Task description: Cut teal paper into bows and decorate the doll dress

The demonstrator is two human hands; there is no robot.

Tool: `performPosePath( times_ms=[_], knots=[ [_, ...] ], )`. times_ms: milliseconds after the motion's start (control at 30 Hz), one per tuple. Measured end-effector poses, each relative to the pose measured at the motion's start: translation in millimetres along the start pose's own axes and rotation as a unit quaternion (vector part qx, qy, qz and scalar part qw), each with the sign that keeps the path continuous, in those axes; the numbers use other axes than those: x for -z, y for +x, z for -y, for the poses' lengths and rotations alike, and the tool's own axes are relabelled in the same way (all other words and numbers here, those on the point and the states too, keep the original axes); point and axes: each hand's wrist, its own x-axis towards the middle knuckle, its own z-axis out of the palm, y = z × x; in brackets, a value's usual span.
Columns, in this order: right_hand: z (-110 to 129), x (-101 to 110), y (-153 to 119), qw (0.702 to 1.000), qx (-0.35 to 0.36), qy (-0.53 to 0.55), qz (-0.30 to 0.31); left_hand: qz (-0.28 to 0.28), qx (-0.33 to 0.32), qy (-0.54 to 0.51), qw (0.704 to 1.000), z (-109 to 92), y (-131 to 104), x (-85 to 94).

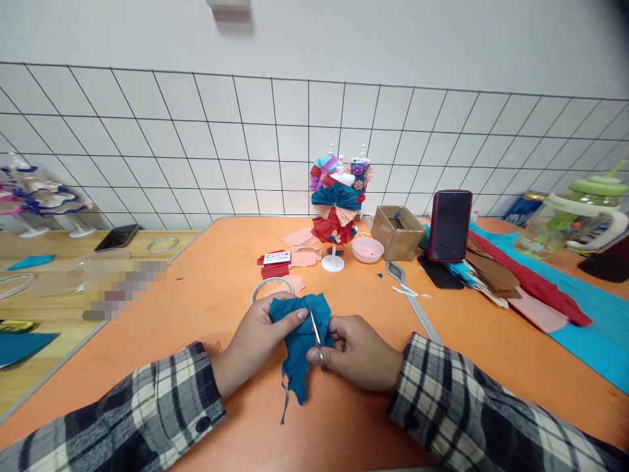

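Observation:
A piece of teal crepe paper [297, 351] is pinched in my left hand [260, 337], its thumb lying across the front. The sheet hangs down in a ragged point with a thin strip dangling. My right hand [361, 351] grips a small pair of scissors [315, 328] by the handles. The scissor blades point up and away, lying against the paper near its top right edge. Some right-hand fingers are hidden behind the paper. Just beyond my left hand lies a roll of tape [254, 288].
Small dress stands [334, 223] with paper ruffles stand at the back. Near them are a pink bowl [367, 249], a cardboard box [398, 233], an upright phone [449, 226], and pink and red paper scraps [275, 271]. Coloured paper sheets [535, 275] and a jug [555, 223] occupy the right side.

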Motion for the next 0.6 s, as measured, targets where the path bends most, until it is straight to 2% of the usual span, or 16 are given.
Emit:
performPosePath(
  times_ms=[67, 233, 433, 600],
  knots=[
    [-1.9, -1.1, 0.3, 1.000, -0.014, 0.000, -0.001, -0.002, 0.009, -0.008, 1.000, -1.0, -0.9, -1.2],
    [-1.8, -0.9, 0.5, 1.000, 0.013, 0.002, -0.003, 0.013, 0.020, -0.023, 0.999, -1.0, -2.8, -2.8],
    [-4.3, -1.6, 0.8, 0.999, 0.004, 0.035, 0.013, 0.019, 0.022, -0.031, 0.999, 0.6, -2.4, -1.8],
    [-2.4, -1.3, 0.7, 0.999, 0.007, 0.050, 0.019, 0.057, 0.022, -0.099, 0.993, -0.6, -3.9, -1.1]
  ],
)
